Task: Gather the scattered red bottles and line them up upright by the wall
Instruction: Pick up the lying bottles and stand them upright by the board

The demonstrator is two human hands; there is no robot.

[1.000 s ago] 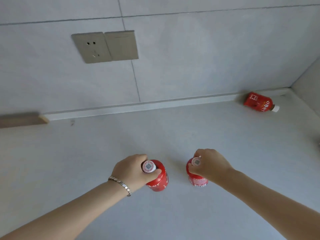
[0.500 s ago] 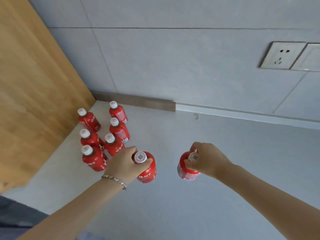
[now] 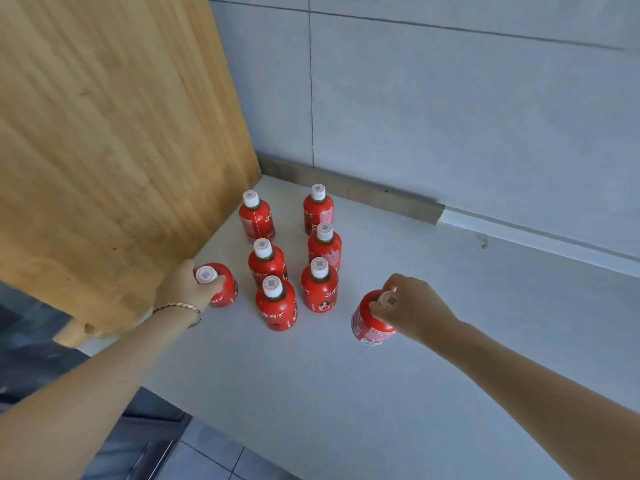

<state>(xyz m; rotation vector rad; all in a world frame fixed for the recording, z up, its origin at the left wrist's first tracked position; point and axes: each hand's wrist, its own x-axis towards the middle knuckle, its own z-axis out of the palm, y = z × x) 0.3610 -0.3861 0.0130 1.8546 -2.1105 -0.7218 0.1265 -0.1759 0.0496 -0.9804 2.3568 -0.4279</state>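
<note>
Several red bottles with white caps stand upright in two short rows in the corner, among them one near the wooden panel [image 3: 257,220] and one at the front [image 3: 276,304]. My left hand [image 3: 183,285] grips the neck of another red bottle [image 3: 225,285], upright just left of the group beside the wooden panel. My right hand [image 3: 412,308] holds a red bottle [image 3: 369,323] by its cap, upright and to the right of the group. I cannot tell whether either held bottle touches the counter.
A wooden panel [image 3: 114,140] closes the left side. A grey tiled wall [image 3: 450,116] with a baseboard [image 3: 349,190] runs along the back. The pale counter [image 3: 346,393] ends at an edge lower left, with dark cabinets and floor tiles below.
My view swung left from the socket wall to the corner with the standing bottles. Both hands carried their bottles there, the left one past the group to its left side.
</note>
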